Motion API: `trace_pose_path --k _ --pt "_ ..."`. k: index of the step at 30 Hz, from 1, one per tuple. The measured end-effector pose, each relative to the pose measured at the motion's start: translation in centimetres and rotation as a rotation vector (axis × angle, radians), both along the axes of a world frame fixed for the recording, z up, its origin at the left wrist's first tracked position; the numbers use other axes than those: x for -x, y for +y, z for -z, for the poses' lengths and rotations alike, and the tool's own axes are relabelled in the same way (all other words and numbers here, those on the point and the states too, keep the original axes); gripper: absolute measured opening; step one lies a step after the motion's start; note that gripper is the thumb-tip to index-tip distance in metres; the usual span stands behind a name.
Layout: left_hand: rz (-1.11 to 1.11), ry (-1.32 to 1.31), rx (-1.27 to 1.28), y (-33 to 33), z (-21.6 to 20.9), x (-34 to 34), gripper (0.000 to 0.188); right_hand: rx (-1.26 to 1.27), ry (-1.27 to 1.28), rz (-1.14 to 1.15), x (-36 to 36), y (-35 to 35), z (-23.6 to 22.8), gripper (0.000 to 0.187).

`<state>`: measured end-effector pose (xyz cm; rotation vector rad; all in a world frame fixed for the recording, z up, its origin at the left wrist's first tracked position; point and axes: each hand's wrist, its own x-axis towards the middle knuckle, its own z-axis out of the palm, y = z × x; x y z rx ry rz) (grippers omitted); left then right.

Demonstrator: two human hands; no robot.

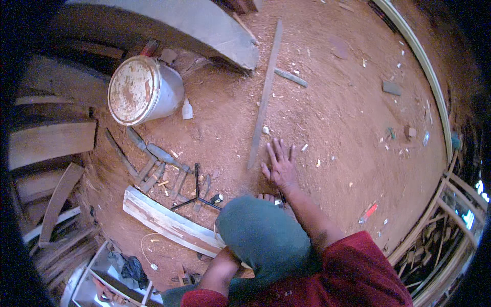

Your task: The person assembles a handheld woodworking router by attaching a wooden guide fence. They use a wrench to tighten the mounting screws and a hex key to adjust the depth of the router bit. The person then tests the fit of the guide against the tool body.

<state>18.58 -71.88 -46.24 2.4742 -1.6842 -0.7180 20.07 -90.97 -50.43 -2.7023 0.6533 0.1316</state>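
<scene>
My right hand (281, 170) rests on the reddish dirt floor, fingers spread, holding nothing. Just beyond its fingertips lie a small white round piece (265, 130) and the lower part of a long thin wooden strip (266, 97). My left forearm (219, 273) reaches toward a curved pale wooden board (171, 221), and my raised knee (263, 233) in green cloth hides that hand's fingers. Small tips show beyond the knee; fingers or toes, I cannot tell. Left of the knee are a black three-legged stand (197, 198) and several chisel-like tools (162, 153).
A lidded white bucket (169, 92) stands at upper left beside a small white bottle (187, 110). Large curved timbers (53, 143) fill the left side. A red-handled tool (369, 213) lies to the right. An open box (110, 281) sits at lower left.
</scene>
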Motion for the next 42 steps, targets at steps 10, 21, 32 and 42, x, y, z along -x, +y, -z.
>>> trace_pose_path --k 10,21,32,42 --pt "-0.005 -0.050 0.074 -0.6 -0.3 1.2 0.050 -0.010 -0.078 0.010 0.9 0.6 0.6 0.070" --pt "0.089 -0.077 -0.006 -0.4 0.3 0.9 0.069 -0.185 0.156 0.174 5.2 0.4 -2.3 0.043" --pt "0.013 -0.027 0.099 -0.1 -0.3 1.7 0.066 0.077 -0.070 0.190 7.7 -0.1 -4.7 0.027" --pt "0.041 -0.065 0.085 0.1 0.0 1.7 0.064 0.084 -0.073 0.166 9.2 2.6 -5.0 0.026"
